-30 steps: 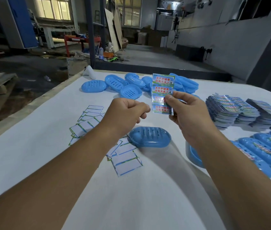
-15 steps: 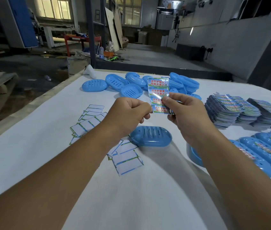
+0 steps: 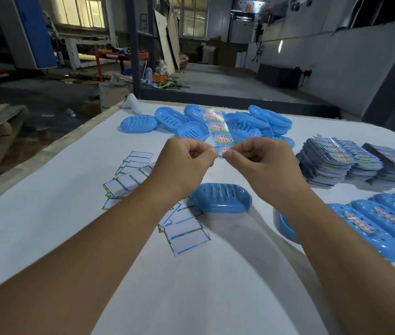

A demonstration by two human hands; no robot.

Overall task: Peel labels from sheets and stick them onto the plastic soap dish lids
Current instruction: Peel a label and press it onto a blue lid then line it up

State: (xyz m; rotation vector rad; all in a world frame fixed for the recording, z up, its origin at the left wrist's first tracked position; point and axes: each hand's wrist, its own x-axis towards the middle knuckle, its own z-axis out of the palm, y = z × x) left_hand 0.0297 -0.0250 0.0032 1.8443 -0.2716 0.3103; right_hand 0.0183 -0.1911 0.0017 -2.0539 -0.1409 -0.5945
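A strip-shaped label sheet [image 3: 217,130] with several colourful labels stands upright above the table. My right hand [image 3: 261,163] pinches its bottom end, and my left hand [image 3: 186,163] pinches the same bottom edge from the left, fingers curled. Just below my hands a blue slotted soap dish lid [image 3: 220,197] lies alone on the white table [image 3: 46,226]. A heap of unlabelled blue lids [image 3: 252,124] sits at the far side. Labelled lids [image 3: 385,221] lie in a row at the right.
Empty white backing sheets [image 3: 182,228] are scattered under and left of my left forearm. Stacks of fresh label sheets [image 3: 341,160] stand at the right. A blue dish base [image 3: 286,226] peeks from under my right forearm. The table's left edge [image 3: 46,153] runs diagonally.
My left hand has closed in from the left and now pinches the sheet's bottom edge. The sheet and my right hand have shifted slightly left and towards me.
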